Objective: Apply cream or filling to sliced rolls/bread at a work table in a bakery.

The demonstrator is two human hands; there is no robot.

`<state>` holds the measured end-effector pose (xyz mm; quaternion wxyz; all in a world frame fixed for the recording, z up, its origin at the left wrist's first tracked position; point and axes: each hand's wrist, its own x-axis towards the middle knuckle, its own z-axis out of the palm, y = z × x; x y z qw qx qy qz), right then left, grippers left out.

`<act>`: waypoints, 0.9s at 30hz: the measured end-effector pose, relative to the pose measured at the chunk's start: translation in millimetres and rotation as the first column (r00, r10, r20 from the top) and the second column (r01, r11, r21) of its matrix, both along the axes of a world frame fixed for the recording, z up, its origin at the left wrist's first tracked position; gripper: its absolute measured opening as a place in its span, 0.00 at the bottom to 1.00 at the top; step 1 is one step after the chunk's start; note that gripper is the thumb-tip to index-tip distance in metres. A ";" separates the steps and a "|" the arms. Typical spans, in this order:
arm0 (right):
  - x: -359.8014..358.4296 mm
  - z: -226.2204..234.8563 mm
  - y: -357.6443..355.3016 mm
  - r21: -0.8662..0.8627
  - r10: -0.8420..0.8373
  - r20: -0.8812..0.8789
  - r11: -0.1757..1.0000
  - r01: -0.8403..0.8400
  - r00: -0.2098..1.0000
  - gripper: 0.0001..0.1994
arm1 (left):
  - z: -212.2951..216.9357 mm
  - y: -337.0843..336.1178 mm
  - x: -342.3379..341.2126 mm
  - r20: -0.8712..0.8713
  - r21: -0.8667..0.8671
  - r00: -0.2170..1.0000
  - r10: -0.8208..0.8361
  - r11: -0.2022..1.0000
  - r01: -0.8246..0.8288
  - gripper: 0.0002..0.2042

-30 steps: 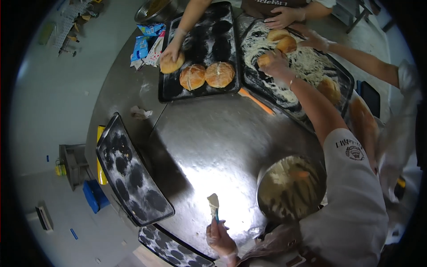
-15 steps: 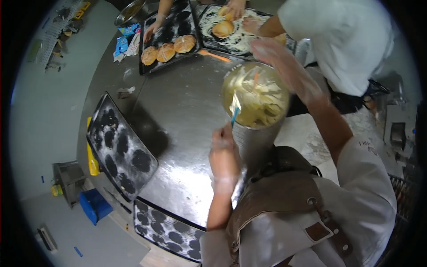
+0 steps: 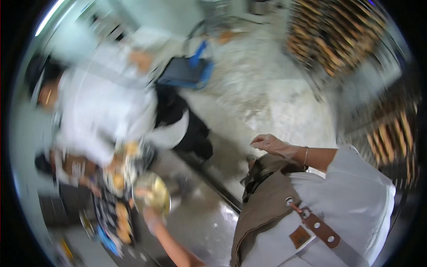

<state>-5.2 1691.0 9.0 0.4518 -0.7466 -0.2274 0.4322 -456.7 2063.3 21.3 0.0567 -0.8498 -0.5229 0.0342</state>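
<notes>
The picture is blurred by motion. My left hand (image 3: 153,219), gloved, reaches out over the steel table (image 3: 195,227) and sits at the near rim of a round metal bowl (image 3: 155,193) holding a pale yellow mix. Whether it grips anything is lost in the blur. My right hand (image 3: 273,144), also gloved, hangs free beside my brown apron (image 3: 267,209) with its fingers loosely spread and nothing in them. A thin bracelet shows on that wrist.
A person in white (image 3: 102,107) stands at the left by dark baking trays with buns (image 3: 118,218). Racks of bread (image 3: 342,44) fill the upper right. A dark and blue crate (image 3: 187,71) sits on the pale floor (image 3: 262,98).
The view has swung sharply away from the table toward the floor and racks. My right hand has left the bowl and come back to my side. My left hand stays near the bowl.
</notes>
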 end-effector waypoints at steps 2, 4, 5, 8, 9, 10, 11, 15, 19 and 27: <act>43.4 -16.7 -50.5 -0.045 -0.232 -0.070 0.972 0.230 0.970 0.20 | 35.7 -9.3 44.1 -0.063 0.075 0.990 -0.128 0.988 0.132 0.11; 69.7 -44.0 -98.8 -0.106 -0.391 -0.155 0.920 0.378 0.907 0.20 | 67.0 -39.9 119.4 0.274 0.273 0.877 -0.396 0.906 0.324 0.09; 80.8 -59.5 -129.2 -0.112 -0.484 -0.186 0.875 0.470 0.855 0.18 | 57.4 -54.3 147.4 0.265 0.268 0.857 -0.442 0.887 0.375 0.09; 103.5 -80.4 -186.8 -0.104 -0.616 -0.281 0.782 0.615 0.736 0.15 | 62.2 -118.9 218.4 0.953 -0.230 0.293 0.078 0.813 0.535 0.10; 114.9 -93.0 -209.9 -0.141 -0.662 -0.347 0.737 0.661 0.665 0.14 | 63.9 -161.2 271.4 0.917 -0.339 0.358 0.174 0.812 0.474 0.10; 122.4 -95.7 -236.7 -0.132 -0.680 -0.359 0.715 0.686 0.640 0.14 | 34.7 -169.7 303.5 0.908 -0.382 0.389 0.157 0.691 0.614 0.11; 129.0 -93.6 -267.9 -0.120 -0.733 -0.400 0.638 0.761 0.551 0.13 | 26.2 -209.5 355.8 0.851 -0.485 0.491 0.188 0.641 0.595 0.12; 168.1 -131.8 -429.8 -0.113 -0.873 -0.406 0.341 0.933 0.270 0.11 | -28.2 -389.3 543.8 0.799 -0.573 0.598 0.063 0.382 0.725 0.08; 185.1 -206.1 -632.0 -0.022 -0.763 -0.634 -0.139 0.990 -0.122 0.09 | 38.1 -599.8 672.2 0.802 -0.127 0.004 -0.597 -0.165 0.978 0.12; 274.5 -25.5 -878.5 0.439 -0.493 -0.866 -0.831 0.343 -0.086 0.12 | 62.3 -855.6 800.3 0.890 -0.361 -0.054 -0.454 -0.771 0.525 0.14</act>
